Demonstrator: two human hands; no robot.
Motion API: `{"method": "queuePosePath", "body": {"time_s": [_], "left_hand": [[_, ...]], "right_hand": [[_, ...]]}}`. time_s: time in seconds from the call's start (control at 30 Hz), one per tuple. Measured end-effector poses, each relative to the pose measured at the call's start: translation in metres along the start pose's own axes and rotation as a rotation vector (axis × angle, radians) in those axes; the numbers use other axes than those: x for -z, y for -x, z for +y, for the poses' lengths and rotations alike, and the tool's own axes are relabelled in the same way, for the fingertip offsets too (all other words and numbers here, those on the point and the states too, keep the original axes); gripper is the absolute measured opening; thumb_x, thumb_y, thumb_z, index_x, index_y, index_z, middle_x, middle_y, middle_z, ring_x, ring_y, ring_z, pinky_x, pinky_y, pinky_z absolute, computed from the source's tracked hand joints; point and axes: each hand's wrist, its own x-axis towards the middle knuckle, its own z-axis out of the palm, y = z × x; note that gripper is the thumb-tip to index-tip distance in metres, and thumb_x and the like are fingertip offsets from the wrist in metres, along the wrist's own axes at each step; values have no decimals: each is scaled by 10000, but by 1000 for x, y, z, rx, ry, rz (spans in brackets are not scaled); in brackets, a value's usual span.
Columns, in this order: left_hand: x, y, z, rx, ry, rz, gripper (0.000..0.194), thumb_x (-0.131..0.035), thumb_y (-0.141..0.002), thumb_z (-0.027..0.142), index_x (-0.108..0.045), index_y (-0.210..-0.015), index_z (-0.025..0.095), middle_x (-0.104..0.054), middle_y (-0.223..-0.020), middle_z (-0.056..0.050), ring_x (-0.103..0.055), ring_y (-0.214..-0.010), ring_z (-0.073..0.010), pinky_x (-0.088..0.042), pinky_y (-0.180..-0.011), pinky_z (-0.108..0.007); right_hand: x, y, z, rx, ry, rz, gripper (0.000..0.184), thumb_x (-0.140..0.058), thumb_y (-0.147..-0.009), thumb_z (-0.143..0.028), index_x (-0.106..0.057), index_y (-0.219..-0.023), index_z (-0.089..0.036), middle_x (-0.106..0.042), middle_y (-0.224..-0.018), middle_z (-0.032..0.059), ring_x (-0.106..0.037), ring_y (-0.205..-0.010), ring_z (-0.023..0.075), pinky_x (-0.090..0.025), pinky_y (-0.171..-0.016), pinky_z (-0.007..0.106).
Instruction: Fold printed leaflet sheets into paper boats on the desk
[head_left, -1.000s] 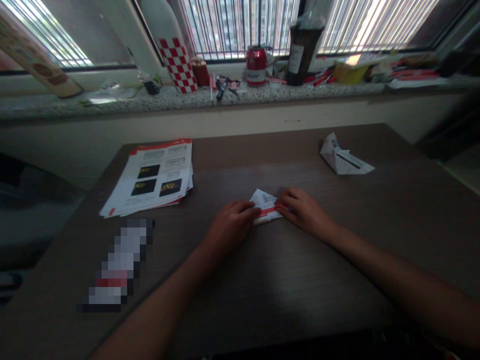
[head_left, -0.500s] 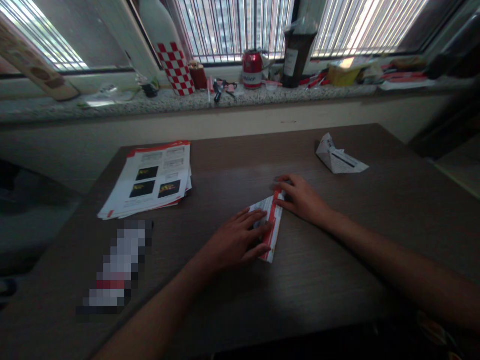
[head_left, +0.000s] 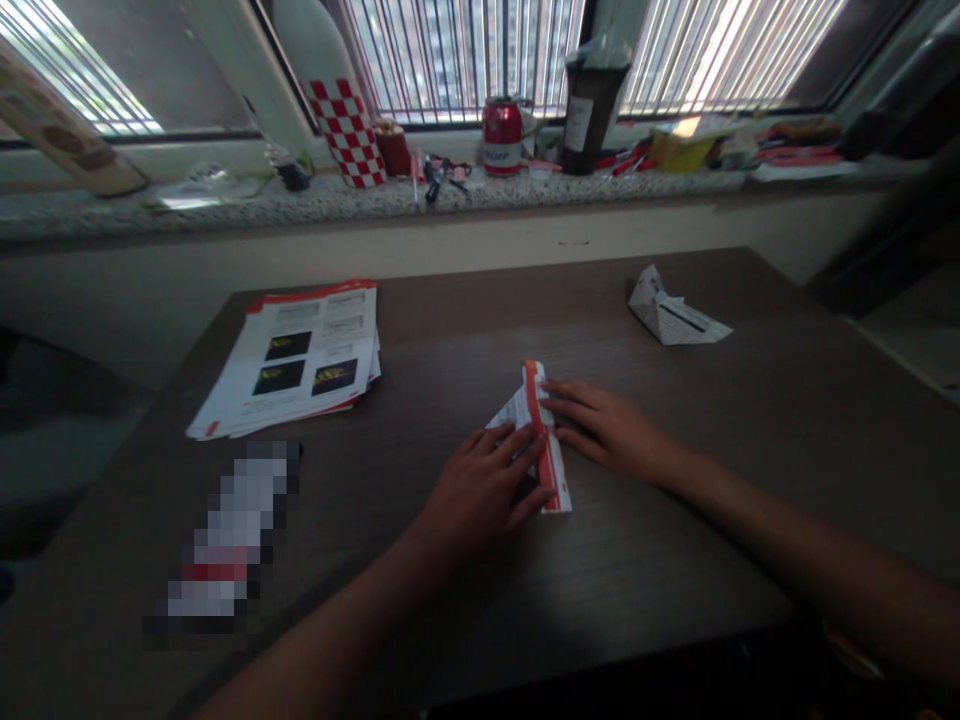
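A sheet of paper (head_left: 553,472) folded into a triangle lies on the brown table (head_left: 450,330). Its long edge, with a red and white band, runs away from me on the right side, and the point faces left. My left hand (head_left: 487,485) rests over the paper with its fingers spread, hiding much of the left part. At the long edge, my right hand (head_left: 607,425) touches the paper with its fingertips, fingers stretched and slightly apart. Farther back on the right stands another folded paper piece (head_left: 671,315), with no hand on it.
A stack of printed sheets (head_left: 300,350) lies at the back left. In front of it is a blurred-out flat object (head_left: 229,540). On the granite windowsill (head_left: 315,205) stand a red can (head_left: 502,135), a dark cup (head_left: 592,110) and a checkered bottle (head_left: 346,130).
The folded paper has turned, its banded edge swinging from crosswise to pointing away from me. My left fingers have opened from a pinch to lie spread on it. My right fingers have stretched out.
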Motion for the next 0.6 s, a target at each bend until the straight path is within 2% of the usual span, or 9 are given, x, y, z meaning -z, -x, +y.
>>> {"method": "queuePosePath", "body": {"time_s": [0.17, 0.37, 0.47, 0.6], "left_hand": [[-1, -3, 2, 20, 6, 37, 544, -495, -1080, 522, -518, -1534, 223, -556, -1570, -83, -515, -1407, -315, -412, -1157, -509], [-2, -9, 3, 44, 39, 64, 553, -536, -1061, 511, -512, -1525, 211, -604, -1504, -94, -544, -1344, -328, -420, -1141, -528], [-5, -9, 1, 45, 45, 75, 582, -583, -1029, 530, -509, -1523, 231, -550, -1554, -107, -500, -1404, -346, -386, -1181, -554], [-8, -7, -2, 47, 66, 66, 621, -610, -1014, 522, -464, -1554, 253, -444, -1648, -104, -392, -1517, -337, -304, -1253, -558]], "right_hand": [[-8, 3, 7, -26, 5, -57, 522, -527, -1078, -408, -468, -1581, -279, -441, -1665, 83, -411, -1534, 284, -373, -1254, 545], [-3, -9, 6, -29, -4, -40, 420, -514, -1086, -374, -568, -1495, -299, -572, -1563, 73, -518, -1453, 277, -435, -1197, 547], [-1, -16, 8, -25, 2, -17, 415, -525, -1080, -357, -572, -1489, -304, -637, -1478, 86, -577, -1378, 290, -482, -1129, 559], [-5, -24, 13, -17, 48, 10, 432, -529, -1077, -377, -560, -1501, -301, -593, -1520, 97, -563, -1382, 303, -487, -1114, 553]]}}
